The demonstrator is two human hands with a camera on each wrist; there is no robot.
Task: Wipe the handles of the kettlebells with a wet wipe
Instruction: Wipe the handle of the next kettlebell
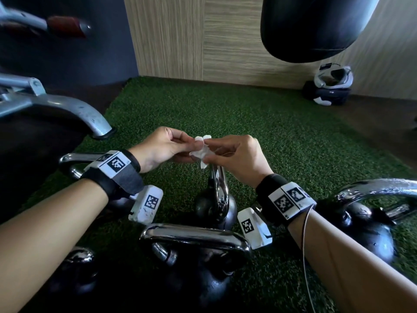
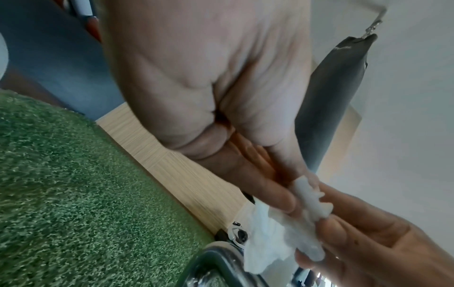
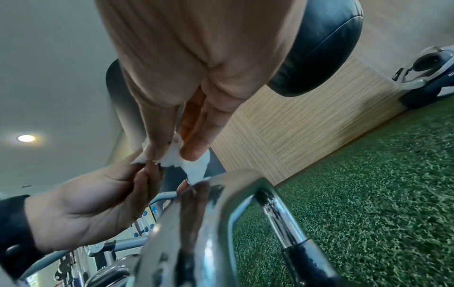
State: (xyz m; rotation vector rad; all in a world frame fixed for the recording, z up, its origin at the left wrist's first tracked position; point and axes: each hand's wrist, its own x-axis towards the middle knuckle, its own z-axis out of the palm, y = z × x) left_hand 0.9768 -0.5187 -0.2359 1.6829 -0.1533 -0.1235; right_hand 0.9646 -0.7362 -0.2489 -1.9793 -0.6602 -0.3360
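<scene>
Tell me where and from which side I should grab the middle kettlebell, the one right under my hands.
Take the middle kettlebell by the top bar of its chrome handle, reaching straight down from above. The loop stands upright over the black ball, edge-on to you, so turn your palm to wrap across it. Both the left hand and right hand now pinch the wet wipe.

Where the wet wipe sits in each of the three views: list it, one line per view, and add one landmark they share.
Head: wet wipe at centre, pinched between left hand and right hand.
Left wrist: lower right, between the fingertips.
Right wrist: centre left, just above a chrome kettlebell handle.
Shared landmark: the hanging black punching bag.
</scene>
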